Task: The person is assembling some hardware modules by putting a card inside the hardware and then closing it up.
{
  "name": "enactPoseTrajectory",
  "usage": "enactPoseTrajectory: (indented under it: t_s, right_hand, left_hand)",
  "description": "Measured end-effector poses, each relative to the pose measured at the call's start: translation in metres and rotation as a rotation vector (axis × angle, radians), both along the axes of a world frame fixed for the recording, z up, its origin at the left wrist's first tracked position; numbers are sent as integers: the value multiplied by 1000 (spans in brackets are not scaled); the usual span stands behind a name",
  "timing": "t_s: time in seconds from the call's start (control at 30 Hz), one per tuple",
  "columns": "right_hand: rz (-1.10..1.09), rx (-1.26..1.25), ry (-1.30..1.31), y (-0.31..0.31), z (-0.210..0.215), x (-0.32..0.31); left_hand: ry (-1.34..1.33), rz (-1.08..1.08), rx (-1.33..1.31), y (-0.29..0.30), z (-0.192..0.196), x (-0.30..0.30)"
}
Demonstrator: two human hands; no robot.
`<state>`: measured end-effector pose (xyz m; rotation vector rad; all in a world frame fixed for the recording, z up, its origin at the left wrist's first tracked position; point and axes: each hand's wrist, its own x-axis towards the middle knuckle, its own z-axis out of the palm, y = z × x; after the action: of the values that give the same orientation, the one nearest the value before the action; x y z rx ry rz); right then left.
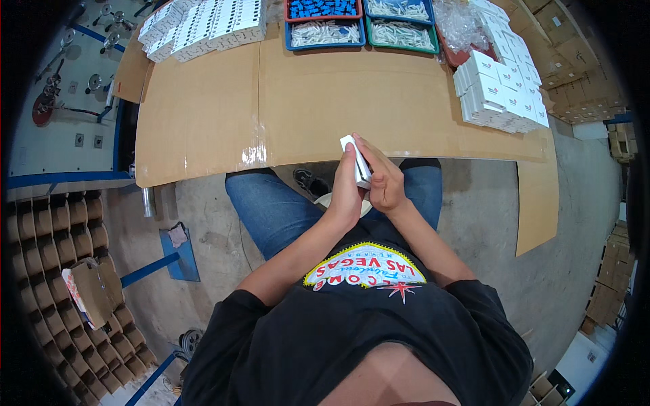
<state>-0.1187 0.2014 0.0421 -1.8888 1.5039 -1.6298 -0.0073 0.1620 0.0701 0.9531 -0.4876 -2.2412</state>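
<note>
- A small white box [361, 166] is just off centre toward one o'clock, held above the person's lap, near the edge of a cardboard-covered table [311, 101].
- The left hand [347, 193] is pressed against the box's left side, thumb along it; the right hand [387, 186] closes on the right side, so the box is clamped between both.
- To do this hold well, I judge: squeeze evenly, keep the thin walls square, and leave the thumb free to press an edge.
- Finished-looking white boxes [504, 95] are stacked at two o'clock, more white boxes [220, 27] at eleven.
- Palms, most fingertips and the box's underside are hidden; I cannot tell whether its flaps are closed.
- At twelve o'clock, trays [293, 49] hold pieces too small to identify; the upper ones are cut off.
</note>
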Motion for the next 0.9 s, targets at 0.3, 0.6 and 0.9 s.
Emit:
enactPoseTrajectory:
  t_s: [0.3, 0.6, 0.9]
  right_hand:
    - [31, 326, -244, 3, 19, 2]
    - [141, 465, -278, 6, 18, 6]
    - [49, 417, -429, 5, 22, 20]
  left_hand:
    - [-103, 0, -345, -22, -5, 17]
    - [-109, -67, -459, -20, 0, 25]
    - [-150, -98, -583, -15, 1, 27]
